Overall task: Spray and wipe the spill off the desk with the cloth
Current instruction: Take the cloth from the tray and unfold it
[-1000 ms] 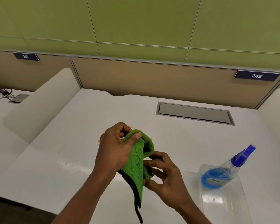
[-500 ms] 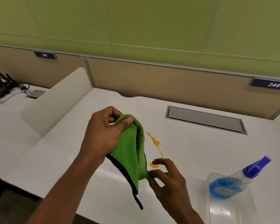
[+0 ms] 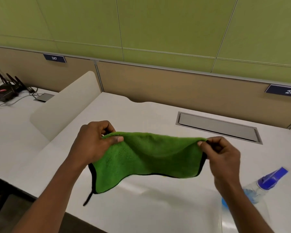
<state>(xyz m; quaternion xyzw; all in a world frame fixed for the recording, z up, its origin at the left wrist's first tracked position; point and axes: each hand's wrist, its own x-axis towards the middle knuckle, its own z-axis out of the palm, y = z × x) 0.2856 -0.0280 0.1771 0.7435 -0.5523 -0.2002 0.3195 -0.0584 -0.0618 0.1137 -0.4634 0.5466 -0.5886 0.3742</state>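
A green cloth [image 3: 144,158] with a black hem hangs spread out above the white desk [image 3: 158,207]. My left hand [image 3: 92,142] pinches its upper left corner and my right hand [image 3: 220,153] pinches its upper right corner. The orange spill is hidden behind the cloth; only a tiny yellow trace shows under the cloth's lower edge. A spray bottle [image 3: 262,184] with a blue trigger head and blue liquid lies on its side at the right, partly behind my right forearm.
A clear plastic tray [image 3: 228,221] holds the bottle at the lower right. A grey cable hatch [image 3: 218,127] sits in the desk at the back right. A white divider [image 3: 60,105] stands left, with a black router [image 3: 5,90] on the neighbouring desk.
My right hand took hold of the cloth's free corner and both hands pulled it open wide. The spread cloth now covers the orange spill. The view shifted left.
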